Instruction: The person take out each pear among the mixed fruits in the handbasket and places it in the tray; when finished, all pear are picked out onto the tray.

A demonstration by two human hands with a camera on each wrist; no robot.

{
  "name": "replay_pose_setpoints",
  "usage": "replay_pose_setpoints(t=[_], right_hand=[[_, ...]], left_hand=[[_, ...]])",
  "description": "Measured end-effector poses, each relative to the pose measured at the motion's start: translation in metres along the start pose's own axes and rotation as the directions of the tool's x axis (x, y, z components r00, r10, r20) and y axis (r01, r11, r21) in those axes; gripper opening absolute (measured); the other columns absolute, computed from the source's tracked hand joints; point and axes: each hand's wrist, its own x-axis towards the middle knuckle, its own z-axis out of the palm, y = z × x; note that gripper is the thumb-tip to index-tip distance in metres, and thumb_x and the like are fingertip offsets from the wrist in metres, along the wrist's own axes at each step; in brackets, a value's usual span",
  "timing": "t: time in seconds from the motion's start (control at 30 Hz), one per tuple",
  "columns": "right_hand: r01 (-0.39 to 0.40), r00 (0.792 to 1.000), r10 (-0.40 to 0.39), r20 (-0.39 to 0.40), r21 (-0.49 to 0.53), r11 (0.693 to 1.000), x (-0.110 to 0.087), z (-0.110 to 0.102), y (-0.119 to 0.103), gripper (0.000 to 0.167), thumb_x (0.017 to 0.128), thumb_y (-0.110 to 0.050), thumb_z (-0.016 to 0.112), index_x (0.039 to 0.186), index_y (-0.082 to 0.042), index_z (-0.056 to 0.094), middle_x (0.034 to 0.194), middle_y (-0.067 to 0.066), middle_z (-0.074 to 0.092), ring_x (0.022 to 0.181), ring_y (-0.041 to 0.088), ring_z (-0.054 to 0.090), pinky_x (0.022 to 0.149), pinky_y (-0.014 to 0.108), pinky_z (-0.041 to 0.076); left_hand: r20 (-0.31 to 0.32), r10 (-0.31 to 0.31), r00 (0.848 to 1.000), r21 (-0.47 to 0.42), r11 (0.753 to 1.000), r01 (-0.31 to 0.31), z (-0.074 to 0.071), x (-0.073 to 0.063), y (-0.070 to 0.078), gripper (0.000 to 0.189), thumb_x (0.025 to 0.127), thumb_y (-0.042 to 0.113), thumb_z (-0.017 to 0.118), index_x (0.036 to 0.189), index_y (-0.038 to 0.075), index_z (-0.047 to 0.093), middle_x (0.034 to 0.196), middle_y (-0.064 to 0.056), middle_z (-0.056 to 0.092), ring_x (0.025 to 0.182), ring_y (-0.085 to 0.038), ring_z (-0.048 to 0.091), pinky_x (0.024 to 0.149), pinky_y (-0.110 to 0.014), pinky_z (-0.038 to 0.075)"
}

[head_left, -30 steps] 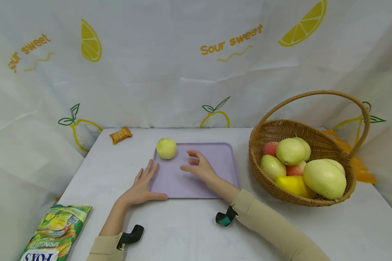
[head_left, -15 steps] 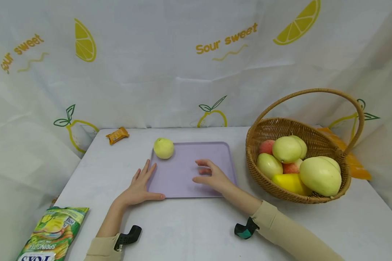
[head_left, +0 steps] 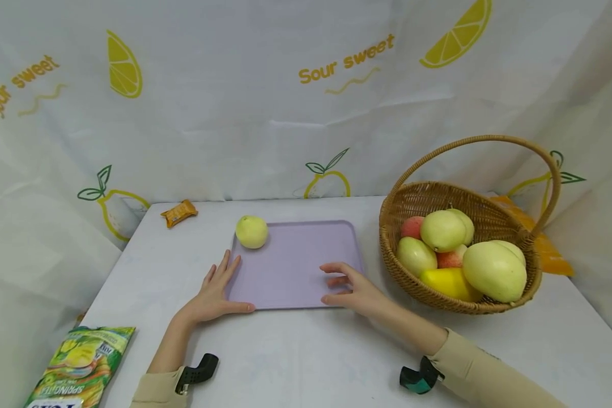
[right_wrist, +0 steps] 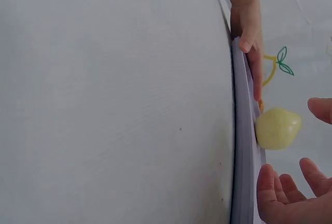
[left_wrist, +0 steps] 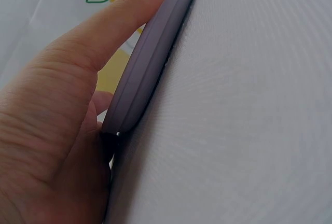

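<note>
While the tray (head_left: 290,266) on the table (head_left: 296,357) is touched near-left by the spread left hand (head_left: 212,296), nothing is held by the loosely bent right hand (head_left: 356,289) at near-right. Tray judged light, stiff, best gripped at opposite sides; far-left, a likely roll-prone fruit (head_left: 252,232) is carried.

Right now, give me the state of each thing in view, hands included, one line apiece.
Purple tray: lying flat, right way up
Pale green fruit: whole, resting on the tray's far left corner
Left hand: fingers spread, touching the tray
Right hand: fingers bent, holding nothing
Wicker basket: handle raised, holding several fruits
Small orange packet: lying down, looks sealed
Green bag: lying flat, cut off by the frame
Large orange packet: partly hidden behind the basket
</note>
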Motion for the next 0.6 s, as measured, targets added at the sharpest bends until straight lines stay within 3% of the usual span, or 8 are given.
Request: replay_pose_setpoints(t=[0.17,0.6], right_hand=[[0.030,0.997,-0.027,0.079,-0.045,0.999,-0.018,-0.012,-0.004,0.060,0.087,-0.016,0.074,0.139,-0.003,0.046,0.144,0.015,0.044,0.125,0.037,0.046,0.095,0.039,0.048],[0.112,0.978,-0.074,0.194,-0.194,0.975,-0.057,-0.038,-0.029,0.055,0.088,-0.021,0.074,0.136,-0.013,0.049,0.140,0.013,0.047,0.121,0.039,0.047,0.094,0.039,0.050]], left_hand=[[-0.002,0.014,1.000,0.007,1.000,-0.014,0.000,0.000,-0.001,0.119,0.071,0.053,0.082,0.157,0.008,0.012,0.162,-0.014,-0.013,0.144,-0.042,-0.017,0.113,-0.061,-0.007],[-0.020,0.058,0.998,0.051,0.997,-0.057,0.002,0.000,-0.003,0.118,0.071,0.052,0.082,0.157,0.006,0.015,0.161,-0.017,-0.011,0.144,-0.043,-0.014,0.113,-0.061,-0.006]])
